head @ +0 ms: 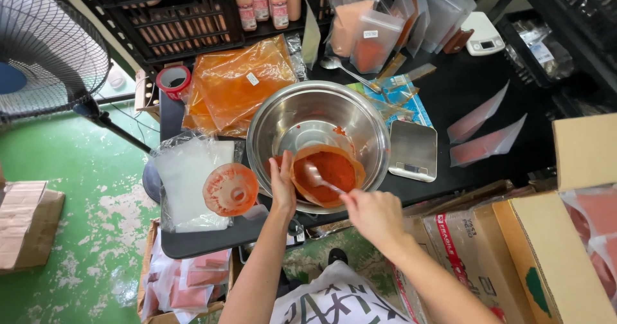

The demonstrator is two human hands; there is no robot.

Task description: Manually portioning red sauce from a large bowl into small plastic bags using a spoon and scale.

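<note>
Our left hand (281, 186) grips the bag (326, 173) open over the bowl (302, 115); right hand (373, 213) fingers pinch the spoon (316, 175). We should scoop slowly, keeping the bag's mouth wide.

Floor's green paint (77, 189), pretty worn, with pale patches where it's flaked off. A black table (463, 92) takes up the middle, and black wire shelving (173, 15) runs along its far edge. A standing fan (45, 47) with a dark grille sits off the table's left corner. Cardboard boxes (553, 253) are stacked at the right near corner, one more box (26, 224) on the floor far left. Light's even, daylight-ish.
</note>
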